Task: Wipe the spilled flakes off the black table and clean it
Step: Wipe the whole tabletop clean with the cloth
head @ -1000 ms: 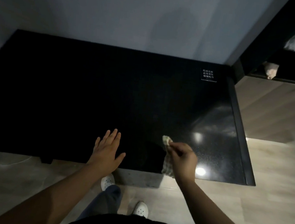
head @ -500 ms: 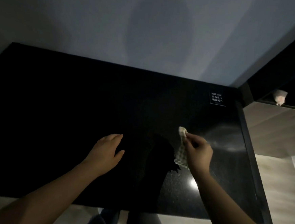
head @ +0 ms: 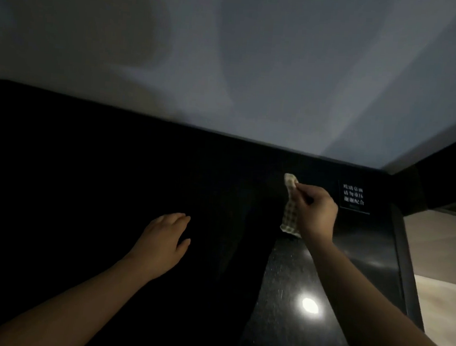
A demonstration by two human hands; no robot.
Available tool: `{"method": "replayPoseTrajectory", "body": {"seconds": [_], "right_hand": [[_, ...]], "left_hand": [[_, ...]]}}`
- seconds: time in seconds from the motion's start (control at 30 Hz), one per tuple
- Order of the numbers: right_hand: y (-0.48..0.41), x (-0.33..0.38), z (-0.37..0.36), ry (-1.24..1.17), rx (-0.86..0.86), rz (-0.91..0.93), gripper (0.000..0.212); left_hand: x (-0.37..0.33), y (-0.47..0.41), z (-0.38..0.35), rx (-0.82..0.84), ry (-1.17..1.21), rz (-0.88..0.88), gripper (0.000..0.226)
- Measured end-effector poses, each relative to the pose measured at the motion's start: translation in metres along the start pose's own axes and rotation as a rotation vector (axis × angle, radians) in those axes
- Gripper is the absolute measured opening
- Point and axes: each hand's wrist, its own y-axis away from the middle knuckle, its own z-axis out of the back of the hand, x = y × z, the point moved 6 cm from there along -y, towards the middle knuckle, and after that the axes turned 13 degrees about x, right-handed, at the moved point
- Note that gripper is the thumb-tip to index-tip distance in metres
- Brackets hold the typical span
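Right hand pinching checked cloth between thumb and fingers, over far right part of black table. Cloth hanging down from hand; cannot tell if bottom edge is touching table. Left hand resting loose near middle of table, fingers relaxed, holding nothing. Small sign with white writing sitting just right of right hand. Bright light spot shining on table beside right arm. Flakes too small to make out.
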Motion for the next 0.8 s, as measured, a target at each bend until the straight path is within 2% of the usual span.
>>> {"method": "replayPoseTrajectory", "body": {"seconds": [0.23,0.43,0.6,0.67,0.8], "right_hand": [[-0.095,0.009,-0.029,0.115,0.027,0.126,0.021],[-0.144,-0.002,-0.07,0.14,0.124,0.07,0.023],[-0.141,-0.017,-0.087,0.078,0.019,0.097,0.017],[-0.126,-0.013,-0.093,0.098,0.057,0.151,0.015],[-0.073,-0.011,-0.104,0.087,0.163,0.267,0.014]], "left_hand": [[0.012,-0.056,0.02,-0.08,-0.014,0.066,0.065],[0.023,-0.071,0.016,-0.111,-0.132,0.08,0.069],[0.023,-0.072,0.01,-0.124,-0.167,0.097,0.08],[0.025,-0.073,0.008,-0.13,-0.196,0.092,0.089],[0.03,-0.076,0.004,-0.15,-0.229,0.086,0.083]]}}
